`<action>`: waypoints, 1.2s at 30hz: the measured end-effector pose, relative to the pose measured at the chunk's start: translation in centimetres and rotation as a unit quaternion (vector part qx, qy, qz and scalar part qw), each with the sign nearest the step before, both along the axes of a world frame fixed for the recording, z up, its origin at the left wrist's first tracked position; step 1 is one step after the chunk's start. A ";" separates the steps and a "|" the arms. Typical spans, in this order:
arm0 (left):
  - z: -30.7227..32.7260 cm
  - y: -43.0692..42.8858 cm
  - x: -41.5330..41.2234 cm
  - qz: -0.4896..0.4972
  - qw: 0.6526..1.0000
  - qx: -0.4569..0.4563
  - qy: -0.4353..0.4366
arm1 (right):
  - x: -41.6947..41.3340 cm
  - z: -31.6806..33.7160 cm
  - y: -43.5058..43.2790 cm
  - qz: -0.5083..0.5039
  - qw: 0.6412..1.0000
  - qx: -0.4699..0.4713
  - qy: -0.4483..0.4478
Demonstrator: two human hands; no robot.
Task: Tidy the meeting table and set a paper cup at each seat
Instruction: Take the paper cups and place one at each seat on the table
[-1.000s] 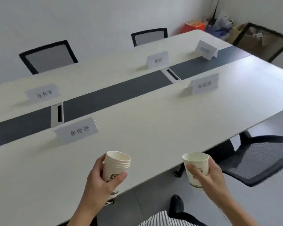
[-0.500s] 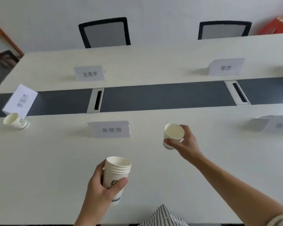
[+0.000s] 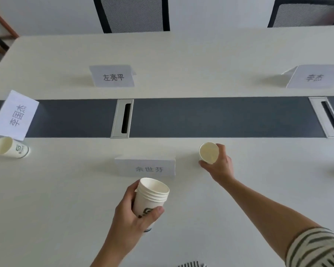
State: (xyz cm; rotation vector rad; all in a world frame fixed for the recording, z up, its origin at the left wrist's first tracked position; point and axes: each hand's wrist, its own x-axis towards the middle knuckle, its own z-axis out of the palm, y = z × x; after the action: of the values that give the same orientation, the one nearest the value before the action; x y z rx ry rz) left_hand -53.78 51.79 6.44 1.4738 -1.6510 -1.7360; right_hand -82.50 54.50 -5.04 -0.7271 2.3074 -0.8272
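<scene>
My left hand [image 3: 130,216] grips a stack of white paper cups [image 3: 151,197] above the near side of the white meeting table [image 3: 181,54]. My right hand [image 3: 219,166] holds a single paper cup [image 3: 208,152] at the table surface, just right of the nearest name card [image 3: 145,167]. Whether that cup's base touches the table is hidden by my fingers. Another paper cup [image 3: 9,150] stands at the far left beside a tilted name card [image 3: 14,115].
Two more name cards [image 3: 113,76] [image 3: 314,77] stand on the far half of the table. A dark grey strip [image 3: 220,116] with two cable hatches [image 3: 122,118] runs down the middle. Two mesh chairs [image 3: 132,14] [image 3: 307,13] stand behind the far edge.
My view has swung left and closer over the table. My right hand has carried the single cup forward, from the table's near edge to beside the nearest name card. The left hand keeps the stack.
</scene>
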 end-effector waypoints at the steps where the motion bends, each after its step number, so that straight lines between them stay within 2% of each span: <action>1: -0.3 -0.3 0.1 -0.001 1.000 0.002 -0.003 | 0.0 -0.2 -0.1 0.002 1.000 0.003 0.004; 6: -0.6 -0.7 -1.2 -0.032 0.999 0.002 0.002 | -0.6 0.6 0.1 0.072 0.996 0.045 0.023; 9: 0.0 -0.4 -2.3 -0.062 0.998 -0.024 0.008 | -0.5 2.9 1.4 0.087 0.990 0.065 0.086; 13: 0.5 1.1 -3.1 -0.109 0.992 -0.057 0.009 | 0.9 7.5 5.4 0.074 0.983 -0.004 0.168; 15: 0.5 2.5 -3.5 -0.136 0.988 -0.071 0.010 | 2.6 9.8 7.9 0.055 0.990 -0.052 0.120; 18: 0.7 5.2 -4.1 -0.172 0.981 -0.087 0.022 | 5.4 12.5 11.9 0.014 0.995 -0.099 -0.021; 25: 1.6 13.9 -4.3 -0.311 0.938 -0.150 0.029 | 10.3 14.0 24.1 -0.088 0.966 -0.131 -0.205; 30: 2.1 21.7 -2.9 -0.430 0.886 -0.168 0.043 | 13.5 14.0 34.7 -0.186 0.937 -0.132 -0.265; 36: 3.1 30.0 -4.0 -0.565 0.801 -0.187 0.067 | 17.2 14.7 46.2 -0.285 0.899 -0.187 -0.274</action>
State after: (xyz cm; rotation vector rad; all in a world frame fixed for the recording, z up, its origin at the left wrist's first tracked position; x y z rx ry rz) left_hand -57.76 81.74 9.49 0.0515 -2.8389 -1.6756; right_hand -65.34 100.75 9.69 0.0838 1.8539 -1.5422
